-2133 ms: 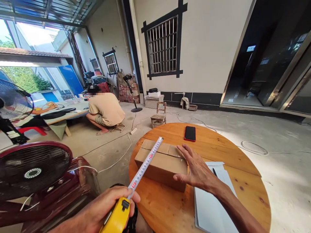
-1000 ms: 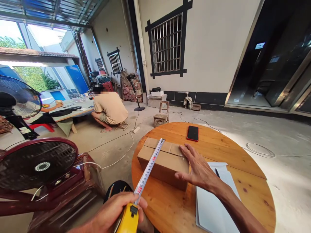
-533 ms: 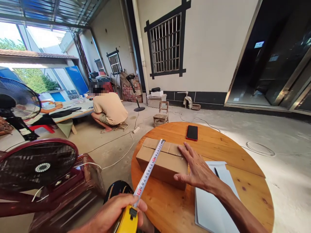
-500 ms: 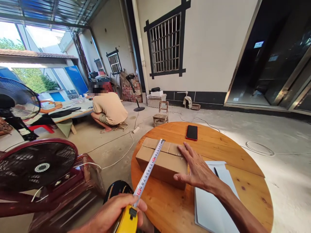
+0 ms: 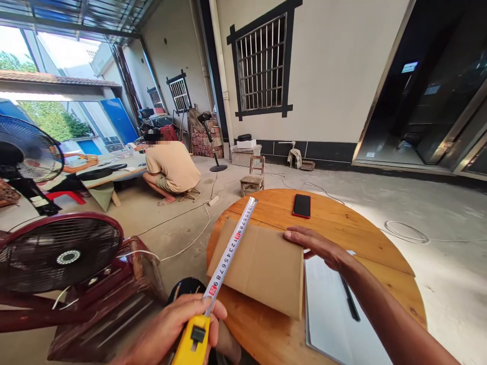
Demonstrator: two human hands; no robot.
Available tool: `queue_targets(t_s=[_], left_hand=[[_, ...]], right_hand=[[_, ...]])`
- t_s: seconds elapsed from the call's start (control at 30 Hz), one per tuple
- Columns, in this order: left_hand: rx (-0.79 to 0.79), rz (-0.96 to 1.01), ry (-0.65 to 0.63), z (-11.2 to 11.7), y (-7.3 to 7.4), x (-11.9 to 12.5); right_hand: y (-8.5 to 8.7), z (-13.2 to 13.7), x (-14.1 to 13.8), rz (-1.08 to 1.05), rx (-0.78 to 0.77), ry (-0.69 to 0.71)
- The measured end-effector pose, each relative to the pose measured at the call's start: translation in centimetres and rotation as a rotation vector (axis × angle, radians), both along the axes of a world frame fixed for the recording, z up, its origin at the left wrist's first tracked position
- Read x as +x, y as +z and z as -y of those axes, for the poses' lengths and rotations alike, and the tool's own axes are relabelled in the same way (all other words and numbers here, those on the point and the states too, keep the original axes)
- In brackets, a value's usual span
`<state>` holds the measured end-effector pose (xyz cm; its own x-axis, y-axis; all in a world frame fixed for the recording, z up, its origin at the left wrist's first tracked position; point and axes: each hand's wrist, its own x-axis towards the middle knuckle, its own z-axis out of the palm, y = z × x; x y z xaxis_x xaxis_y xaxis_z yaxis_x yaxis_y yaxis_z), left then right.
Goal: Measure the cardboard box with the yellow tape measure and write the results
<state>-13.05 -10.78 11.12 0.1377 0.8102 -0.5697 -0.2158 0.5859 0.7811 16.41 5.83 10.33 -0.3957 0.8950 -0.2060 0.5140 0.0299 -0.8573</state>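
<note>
My left hand [image 5: 173, 322] is closed around a yellow tape measure [image 5: 194, 339]. Its thumb lies by the mouth where the white blade [image 5: 228, 251] comes out. The blade slants up and away over the left part of a brown cardboard box [image 5: 262, 268], with its metal tip beyond the far edge. My right hand [image 5: 323, 251] grips the far right corner of the box, some fingers hidden behind it. The box sits tilted on a round wooden table [image 5: 384, 243], a broad plain face toward me.
White paper [image 5: 327, 314] with a black pen [image 5: 350, 301] lies right of the box. A phone [image 5: 302, 206] rests near the table's far edge. At left stand a dark red fan [image 5: 68, 256] and a black fan [image 5: 28, 152]. A person [image 5: 171, 165] squats farther back; cables cross the floor.
The box has been tipped, so a broad plain face now shows instead of its taped top. My right hand has shifted from its right side to the far right corner. The tape stays extended.
</note>
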Motion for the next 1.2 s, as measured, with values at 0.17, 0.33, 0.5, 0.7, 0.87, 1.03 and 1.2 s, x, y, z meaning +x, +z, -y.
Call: queue_targets(t_s=[0.17, 0.33, 0.5, 0.7, 0.87, 1.03, 1.2], left_hand=[[-0.063, -0.028, -0.024, 0.0, -1.1, 0.4], [-0.131, -0.047, -0.028, -0.2, -1.3, 0.9], [-0.187, -0.061, -0.029, -0.3, -1.5, 1.2], [-0.239, -0.09, -0.026, -0.6, -2.0, 1.2], [-0.255, -0.054, -0.04, -0.4, -1.7, 1.2], [-0.242, -0.014, -0.019, -0.3, -1.2, 1.3], [-0.258, 0.018, -0.009, -0.3, -1.2, 1.6]], right_hand=[[-1.0, -0.9, 0.2, -0.023, -0.114, -0.02], [-2.7, -1.1, 0.2, -0.118, -0.087, -0.005], [-3.8, -1.2, 0.0, -0.178, -0.068, -0.014], [-3.7, -0.5, -0.1, -0.195, 0.01, -0.045], [-3.7, -0.2, -0.1, -0.166, 0.079, -0.118], [-3.7, 0.6, 0.2, -0.114, 0.13, -0.2], [-3.5, 1.9, 0.5, -0.148, 0.18, -0.124]])
